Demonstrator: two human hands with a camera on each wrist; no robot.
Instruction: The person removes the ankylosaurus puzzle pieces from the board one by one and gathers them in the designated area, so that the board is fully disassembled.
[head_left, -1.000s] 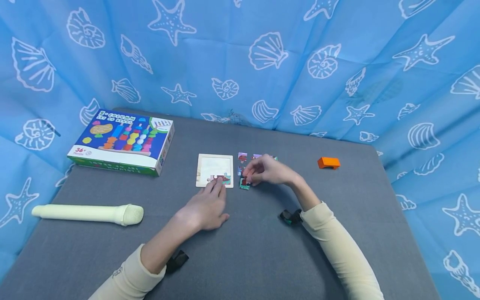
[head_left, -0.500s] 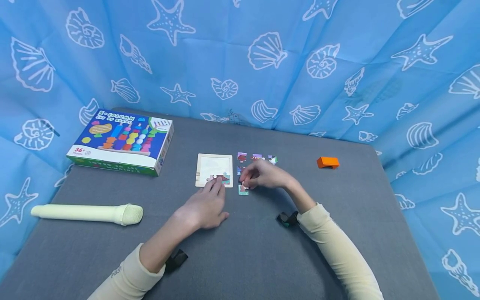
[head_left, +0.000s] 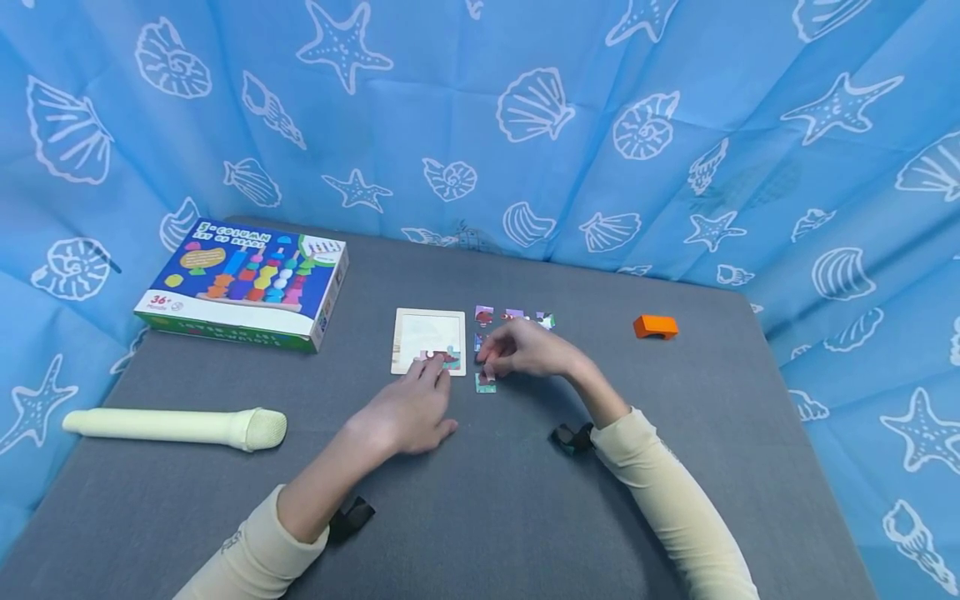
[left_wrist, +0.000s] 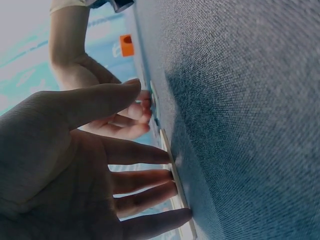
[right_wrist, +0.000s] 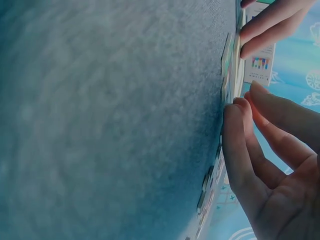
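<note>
My left hand [head_left: 411,412] lies with extended fingers on the lower edge of a square wooden puzzle tray [head_left: 393,342]. Joined jigsaw pieces [head_left: 452,359] sit in the tray's lower right corner, partly under those fingertips. Just right of the tray, my right hand [head_left: 528,350] bends its fingers down at the loose pieces, thumb and fingertips close together. Whether a piece is between them is hidden. A green-edged puzzle piece [head_left: 485,385] lies below these fingertips. In the right wrist view, the fingertips [right_wrist: 232,112] are beside thin pieces lying on the cloth.
More loose pieces [head_left: 545,319] lie in a row beyond my right hand. A boxed bead set [head_left: 240,283] stands at the back left, and a pale toy microphone [head_left: 176,427] lies at left. An orange arch block [head_left: 656,326] sits to the right on the grey cloth [head_left: 480,517].
The green-edged piece has shifted slightly toward me and apart from the others. My right hand has moved slightly left, uncovering the back row. My left hand has stayed on the tray.
</note>
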